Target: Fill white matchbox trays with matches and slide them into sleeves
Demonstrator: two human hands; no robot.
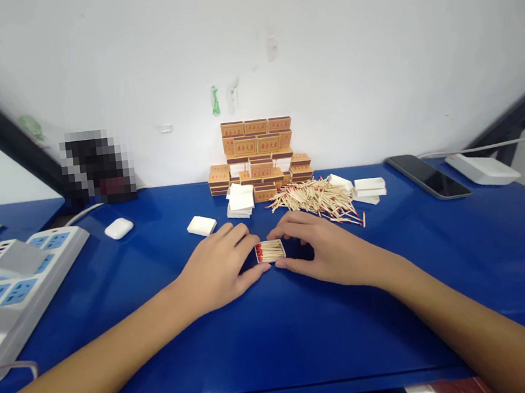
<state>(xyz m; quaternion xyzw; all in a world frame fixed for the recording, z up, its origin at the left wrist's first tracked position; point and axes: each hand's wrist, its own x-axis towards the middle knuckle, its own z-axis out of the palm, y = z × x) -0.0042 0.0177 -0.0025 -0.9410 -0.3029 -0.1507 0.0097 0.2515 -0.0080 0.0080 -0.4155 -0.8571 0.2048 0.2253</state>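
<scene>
A small white matchbox tray (272, 260) full of red-headed matches lies on the blue table between my hands, their heads toward the left. My left hand (225, 263) grips its left end, thumb at the near edge and fingers at the far side. From the right, my right hand (321, 246) holds the other end between thumb and fingertips. Beyond it spreads a loose heap of matches (319, 197). White trays (241, 197) are stacked left of the heap, and a single white tray (202, 225) lies near my left fingers.
Orange-brown matchboxes (257, 146) are stacked against the wall. More white trays (369, 186) sit right of the heap. A phone (427, 176) and a white box (482, 169) lie far right. At left are a power strip (59, 274) and a white earphone case (119, 228).
</scene>
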